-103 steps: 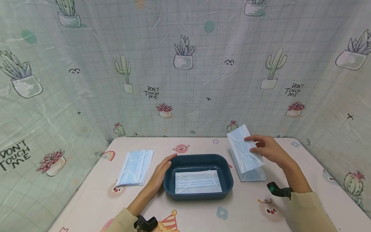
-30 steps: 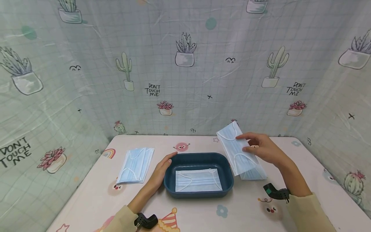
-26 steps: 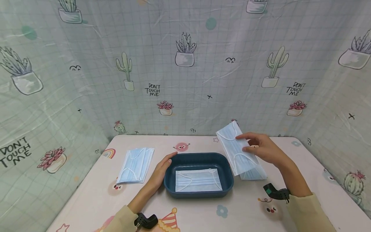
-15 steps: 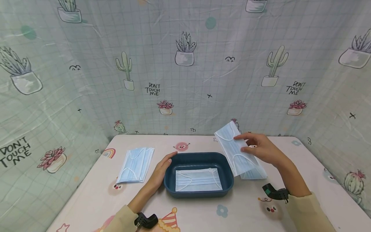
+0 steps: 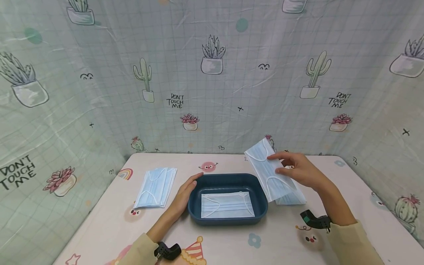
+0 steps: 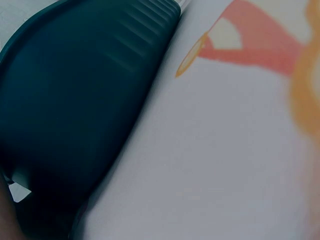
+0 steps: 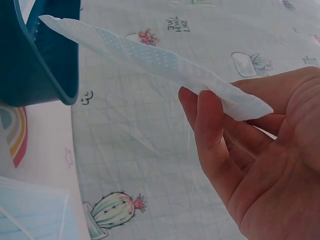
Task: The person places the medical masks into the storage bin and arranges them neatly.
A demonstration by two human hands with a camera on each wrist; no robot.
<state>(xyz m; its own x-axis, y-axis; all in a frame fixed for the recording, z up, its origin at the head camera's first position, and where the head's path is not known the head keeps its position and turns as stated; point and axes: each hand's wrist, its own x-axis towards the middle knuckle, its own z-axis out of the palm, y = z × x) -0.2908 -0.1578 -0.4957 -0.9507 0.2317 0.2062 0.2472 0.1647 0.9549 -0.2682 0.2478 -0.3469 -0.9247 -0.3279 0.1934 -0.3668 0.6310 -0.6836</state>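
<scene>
My right hand (image 5: pixel 298 167) pinches a light blue face mask (image 5: pixel 265 169) between thumb and fingers, tilted, its lower corner at the right rim of a dark blue tray (image 5: pixel 228 221). The right wrist view shows this held mask (image 7: pixel 135 52) nearly edge-on. Inside the tray lies another face mask (image 5: pixel 226 206), flat and lengthwise. My left hand (image 5: pixel 186 193) rests along the tray's left side, its extended fingers at the upper left rim. The left wrist view is filled by the tray's outer wall (image 6: pixel 75 100). Behind the held mask, more face masks (image 5: pixel 293 198) lie partly hidden on the table.
Left of the tray, overlapping face masks (image 5: pixel 154 187) lie on the printed white table (image 5: pixel 228 246). A curtain (image 5: pixel 228 92) with cactus drawings hangs at the back and both sides. Each wrist wears a small black camera (image 5: pixel 167 251).
Since the oldest frame, my right hand has carried the held mask left to the tray's right rim, uncovering more of the masks behind. During the last half second both hands stay almost still.
</scene>
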